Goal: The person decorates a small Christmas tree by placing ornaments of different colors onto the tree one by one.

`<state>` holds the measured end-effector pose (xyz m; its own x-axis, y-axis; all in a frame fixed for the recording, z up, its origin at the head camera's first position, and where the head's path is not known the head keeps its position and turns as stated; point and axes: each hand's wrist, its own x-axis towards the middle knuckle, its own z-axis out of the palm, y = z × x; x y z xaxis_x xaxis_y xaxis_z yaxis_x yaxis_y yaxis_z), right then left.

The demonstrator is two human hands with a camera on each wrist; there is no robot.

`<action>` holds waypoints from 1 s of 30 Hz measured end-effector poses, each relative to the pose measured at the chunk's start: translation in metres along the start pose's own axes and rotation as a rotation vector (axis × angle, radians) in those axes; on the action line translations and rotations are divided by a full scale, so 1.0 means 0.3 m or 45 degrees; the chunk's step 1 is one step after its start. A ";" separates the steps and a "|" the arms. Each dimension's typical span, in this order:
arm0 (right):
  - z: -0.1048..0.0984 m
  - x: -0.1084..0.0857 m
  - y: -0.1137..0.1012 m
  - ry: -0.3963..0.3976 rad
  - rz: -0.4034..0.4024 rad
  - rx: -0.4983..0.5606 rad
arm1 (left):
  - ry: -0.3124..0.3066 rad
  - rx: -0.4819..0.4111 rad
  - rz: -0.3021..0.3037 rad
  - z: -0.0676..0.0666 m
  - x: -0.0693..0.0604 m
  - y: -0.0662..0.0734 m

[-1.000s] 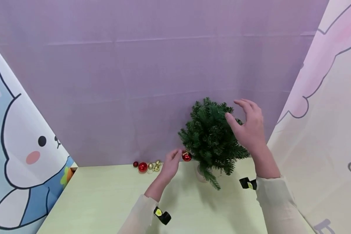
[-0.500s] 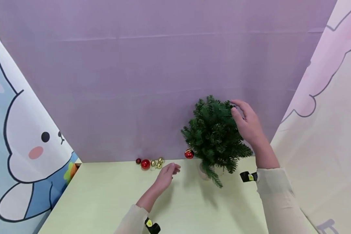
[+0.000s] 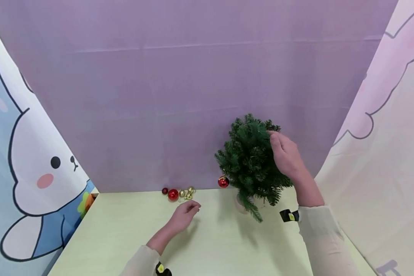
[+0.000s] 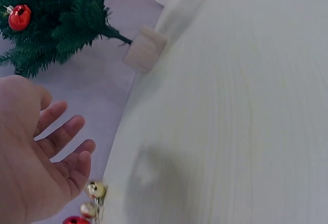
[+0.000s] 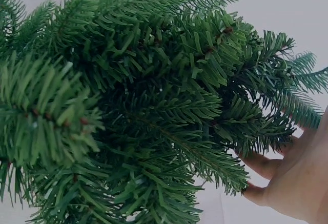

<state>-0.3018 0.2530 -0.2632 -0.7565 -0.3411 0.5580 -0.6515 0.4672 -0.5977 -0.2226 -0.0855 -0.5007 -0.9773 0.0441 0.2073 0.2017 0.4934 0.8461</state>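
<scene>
While baubles [image 3: 173, 194] lie by the backdrop [image 3: 193, 84], branches [image 5: 169, 106] overlap the right hand [image 5: 300, 178].

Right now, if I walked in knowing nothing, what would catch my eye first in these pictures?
Probably the bushy green Christmas tree, right of centre in the head view, with the person's right hand at its right side. Next, the shiny red bauble hanging at the tree's lower left, and the red and gold baubles clustered further left. The big white cartoon character on the left panel also competes for attention.
</scene>
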 end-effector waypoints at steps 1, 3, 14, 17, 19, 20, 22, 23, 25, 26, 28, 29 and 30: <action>0.004 -0.003 -0.001 0.018 -0.018 -0.008 | 0.009 0.035 0.020 -0.008 0.000 -0.008; 0.015 -0.004 -0.009 0.066 -0.079 -0.028 | 0.035 0.140 0.058 -0.027 0.000 -0.022; 0.058 -0.019 -0.054 0.192 -0.246 -0.205 | 0.355 0.657 0.261 -0.164 0.009 -0.071; 0.062 -0.029 -0.059 0.178 -0.207 -0.263 | 0.433 0.724 0.285 -0.201 0.014 -0.091; 0.064 -0.033 -0.062 0.166 -0.188 -0.300 | 0.468 0.763 0.266 -0.225 0.017 -0.106; 0.065 -0.037 -0.067 0.157 -0.176 -0.313 | 0.479 0.789 0.249 -0.236 0.019 -0.115; 0.066 -0.043 -0.076 0.143 -0.154 -0.338 | 0.478 0.814 0.203 -0.259 0.021 -0.127; 0.066 -0.048 -0.080 0.134 -0.140 -0.349 | 0.472 0.832 0.180 -0.270 0.022 -0.133; 0.068 -0.056 -0.089 0.115 -0.109 -0.368 | 0.443 0.855 0.132 -0.287 0.025 -0.144; 0.069 -0.061 -0.094 0.108 -0.093 -0.378 | 0.423 0.863 0.111 -0.294 0.026 -0.148; 0.073 -0.069 -0.102 0.092 -0.065 -0.397 | 0.385 0.877 0.075 -0.306 0.029 -0.154; 0.075 -0.072 -0.107 0.086 -0.053 -0.406 | 0.369 0.887 0.063 -0.311 0.031 -0.157; 0.077 -0.074 -0.111 0.084 -0.046 -0.412 | 0.353 0.897 0.052 -0.315 0.033 -0.161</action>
<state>-0.2646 0.2261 -0.2690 -0.7209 -0.3135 0.6180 -0.6180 0.6943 -0.3688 -0.2358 -0.1909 -0.4933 -0.8989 -0.0999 0.4267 0.0574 0.9385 0.3405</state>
